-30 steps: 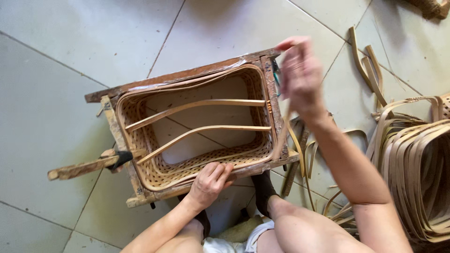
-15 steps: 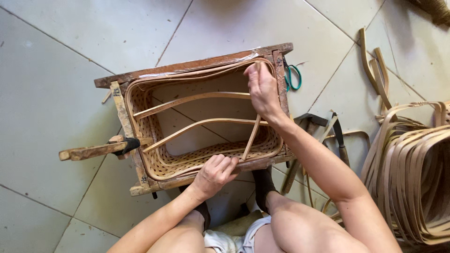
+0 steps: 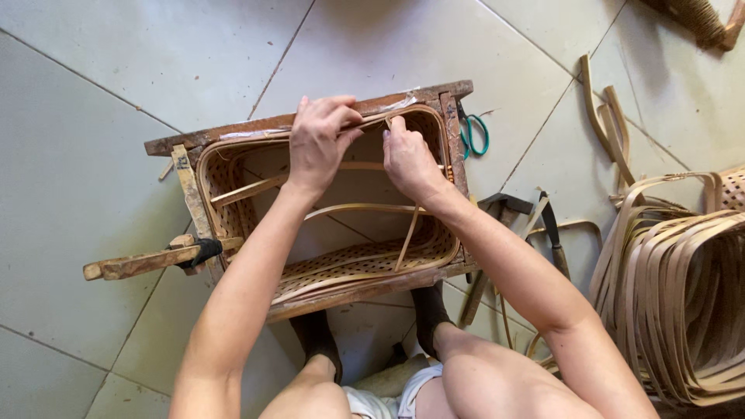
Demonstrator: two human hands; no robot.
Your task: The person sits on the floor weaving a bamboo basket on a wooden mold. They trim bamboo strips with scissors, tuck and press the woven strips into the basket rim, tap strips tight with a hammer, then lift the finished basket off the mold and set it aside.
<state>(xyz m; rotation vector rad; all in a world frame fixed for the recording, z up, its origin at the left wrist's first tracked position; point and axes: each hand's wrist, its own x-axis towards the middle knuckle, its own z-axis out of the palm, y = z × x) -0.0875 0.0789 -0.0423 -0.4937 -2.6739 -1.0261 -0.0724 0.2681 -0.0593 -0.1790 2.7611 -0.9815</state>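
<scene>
We see one woven basket inside its wooden frame on the floor, holding three cane strips; both hands, left hand and right hand, have fingers pinching the far rim.

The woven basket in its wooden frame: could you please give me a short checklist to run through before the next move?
1. Both hands on the far rim: ok, left hand and right hand grip it.
2. Loose strip held by right hand: ok.
3. Wooden frame around woven basket: ok.
4. Frame steadied by feet: cannot tell.
5. Green-handled scissors within reach beside frame: ok.
</scene>
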